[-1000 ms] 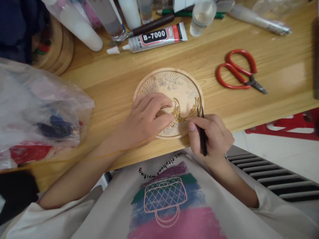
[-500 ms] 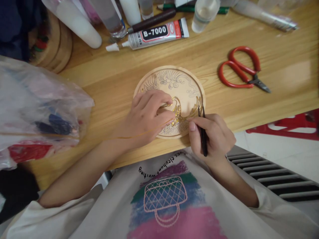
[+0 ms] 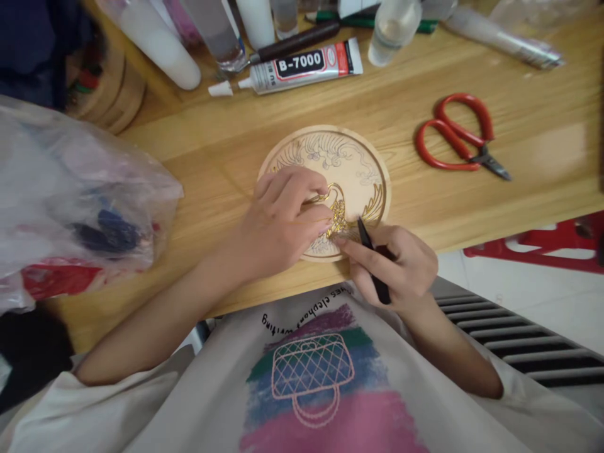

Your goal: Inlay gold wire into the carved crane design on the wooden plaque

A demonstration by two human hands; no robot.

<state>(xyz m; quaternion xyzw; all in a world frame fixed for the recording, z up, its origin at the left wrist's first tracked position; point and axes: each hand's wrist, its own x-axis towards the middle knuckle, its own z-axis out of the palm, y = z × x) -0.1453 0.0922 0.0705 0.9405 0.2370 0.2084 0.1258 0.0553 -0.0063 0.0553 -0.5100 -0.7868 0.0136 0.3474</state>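
A round wooden plaque (image 3: 361,176) with a raised rim lies on the table, printed with fine line drawings. Gold wire outlines (image 3: 375,202) follow part of the drawing at its centre and right. My left hand (image 3: 287,214) rests over the plaque's left side, thumb and forefinger closed on thin gold wire, whose faint, blurred strand crosses the hand. Black tweezers (image 3: 380,286) are gripped in my right hand (image 3: 396,264), tips pointing up and left over the lower right rim. The right forefinger reaches close to the left fingertips; whether it touches the wire is unclear.
Red-handled scissors (image 3: 455,132) lie to the right. A B-7000 glue tube (image 3: 302,66), a dark-handled tool (image 3: 297,41) and a small clear cup (image 3: 394,31) stand or lie at the back. On the left are a plastic bag (image 3: 94,201) and a round wooden container (image 3: 111,94).
My right hand has shifted slightly left, its fingertips now nearer the left fingers, and the tweezers have turned to point up-left. The wire's loose strand has swung from the forearm to above the left hand.
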